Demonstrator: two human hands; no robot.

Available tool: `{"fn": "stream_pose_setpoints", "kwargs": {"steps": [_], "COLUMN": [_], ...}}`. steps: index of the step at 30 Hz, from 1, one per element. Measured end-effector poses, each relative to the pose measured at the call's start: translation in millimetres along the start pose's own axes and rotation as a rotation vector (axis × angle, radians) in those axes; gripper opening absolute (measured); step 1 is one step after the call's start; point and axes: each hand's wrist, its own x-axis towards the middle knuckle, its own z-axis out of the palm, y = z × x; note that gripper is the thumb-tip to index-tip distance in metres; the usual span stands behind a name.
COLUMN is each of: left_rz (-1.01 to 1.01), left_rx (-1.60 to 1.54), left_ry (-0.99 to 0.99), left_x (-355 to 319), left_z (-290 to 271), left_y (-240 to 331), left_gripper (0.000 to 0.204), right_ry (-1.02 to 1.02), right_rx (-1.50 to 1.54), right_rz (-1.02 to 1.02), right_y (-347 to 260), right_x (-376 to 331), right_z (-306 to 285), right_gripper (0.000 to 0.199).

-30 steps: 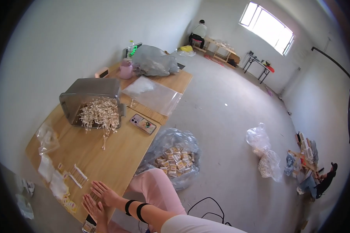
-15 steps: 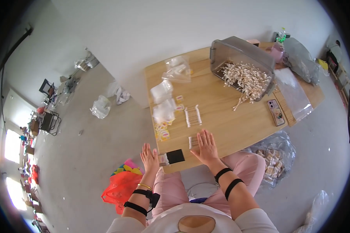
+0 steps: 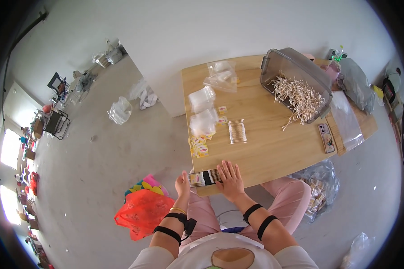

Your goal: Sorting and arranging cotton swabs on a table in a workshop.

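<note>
My left hand (image 3: 182, 184) is at the near left corner of the table, fingers bent in at the left end of a black card (image 3: 207, 177). A yellow-and-white label (image 3: 195, 180) lies among the cotton swabs on the card's left part. My right hand (image 3: 231, 181) lies flat with outstretched fingers, its fingertips against a row of cotton swabs (image 3: 216, 175) at the card's right end. Farther back, another row of cotton swabs (image 3: 237, 131) is lined up side by side on the wooden table (image 3: 274, 152).
A grey tub (image 3: 296, 62) on its side spills loose swabs (image 3: 298, 98). Clear bags (image 3: 202, 98) and small yellow labels (image 3: 199, 147) line the table's left side. A phone (image 3: 326, 138) lies at right. On the floor are a red bag (image 3: 143, 213) and a bag of packets (image 3: 316, 193).
My right hand has moved left and nearer, bringing the close row of swabs to the black card. My left hand has gone from spread fingers to bent ones at the card's end. The view has shifted.
</note>
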Motion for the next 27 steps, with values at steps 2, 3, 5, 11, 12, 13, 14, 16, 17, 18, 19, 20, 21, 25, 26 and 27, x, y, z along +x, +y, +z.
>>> {"fn": "stream_pose_setpoints", "kwargs": {"steps": [2,3,5,11,12,13,14,16,17,18,19,20,21,25,26,27], "left_rz": [-0.006,-0.012,0.045,-0.201,-0.207,-0.2,-0.193,-0.172,-0.147,-0.15,-0.099,-0.048,-0.051,-0.052,-0.109,-0.112], "left_rx": [-0.011,-0.016,-0.05,-0.485,-0.486,-0.506,-0.526,-0.553,-0.58,-0.579,-0.534,-0.489,-0.49,-0.326,-0.364,-0.366], "left_ry": [-0.045,-0.052,-0.016,-0.131,-0.138,-0.126,-0.114,-0.091,-0.074,-0.07,-0.068,-0.067,-0.069,-0.09,-0.079,-0.077], "left_x": [-6.7,-7.5,-8.7,-15.0,-15.8,-14.6,-13.7,-14.7,-15.4,-16.0,-17.5,-18.4,-18.2,-6.6,-4.2,-3.3], "left_z": [9.5,12.4,14.3,15.4,20.1,19.7,18.8,19.4,19.9,19.4,19.3,18.3,15.6,-3.4,-7.6,-11.8], "left_y": [11.4,14.9,10.4,18.1,17.5,15.5,13.1,11.4,11.9,12.1,15.3,18.1,20.4,11.5,8.5,5.0], "left_gripper": [0.065,0.065,0.064,0.059,0.059,0.057,0.055,0.055,0.054,0.054,0.055,0.055,0.055,0.059,0.06,0.06], "right_ry": [-0.007,-0.01,-0.018,-0.062,-0.072,-0.077,-0.079,-0.105,-0.108,-0.097,-0.087,-0.089,-0.07,-0.036,-0.038,-0.054], "right_rx": [-0.024,-0.027,-0.03,0.039,0.047,0.061,0.063,0.095,0.096,0.1,0.1,0.099,0.142,0.088,0.086,0.089], "right_rz": [0.003,0.0,-0.015,0.039,0.041,0.033,0.028,0.006,0.002,-0.002,-0.001,0.0,-0.007,0.017,0.015,-0.004], "right_y": [1.1,-0.6,-8.8,-23.6,-23.7,-28.4,-33.6,-43.2,-47.4,-51.4,-52.3,-49.6,-44.0,-24.1,-23.6,-23.7], "right_x": [-2.5,-2.8,-1.1,2.3,2.1,4.0,5.9,8.7,9.7,10.6,10.8,10.5,9.9,6.4,6.4,6.5], "right_z": [5.2,7.0,4.2,2.1,3.5,3.0,2.8,2.5,2.3,2.0,2.9,5.4,7.9,4.7,3.0,1.6], "right_gripper": [0.076,0.077,0.078,0.085,0.086,0.087,0.087,0.087,0.087,0.088,0.088,0.088,0.089,0.09,0.09,0.09]}}
